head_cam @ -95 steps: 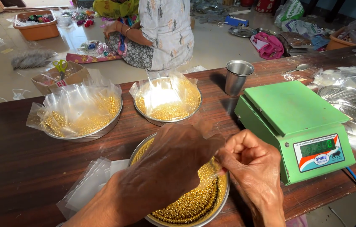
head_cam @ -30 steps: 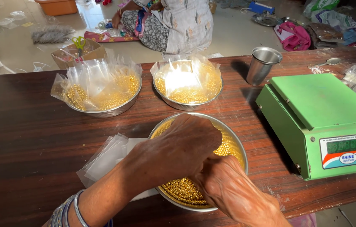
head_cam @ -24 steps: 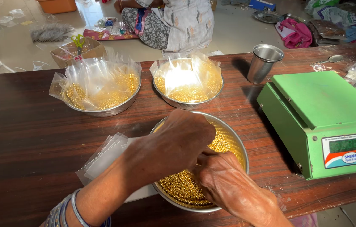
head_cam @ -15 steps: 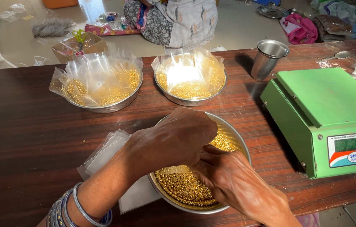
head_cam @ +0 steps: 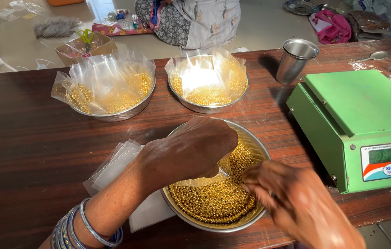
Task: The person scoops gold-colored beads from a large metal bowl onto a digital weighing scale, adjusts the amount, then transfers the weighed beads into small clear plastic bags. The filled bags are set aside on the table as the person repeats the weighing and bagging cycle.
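A round steel pan [head_cam: 214, 225] full of small gold beads [head_cam: 218, 200] sits on the dark wooden table near me. My left hand [head_cam: 191, 150] hovers over the pan, fingers curled around a thin clear plastic bag. Part of that bag shows at the fingertips, and whether it is open is hidden. My right hand [head_cam: 292, 198] is blurred at the pan's right rim, fingers bunched low over the beads. What it holds cannot be made out.
A stack of clear plastic bags [head_cam: 117, 170] lies left of the pan. Two steel bowls [head_cam: 112, 113] [head_cam: 204, 108] of bagged beads stand farther back. A green weighing scale [head_cam: 357, 120] is at the right, a steel cup [head_cam: 294, 60] behind it. A person sits on the floor beyond.
Both hands have dropped from above the pan into it. The right hand has slid to the pan's right rim while the left stays over the middle with the bag.
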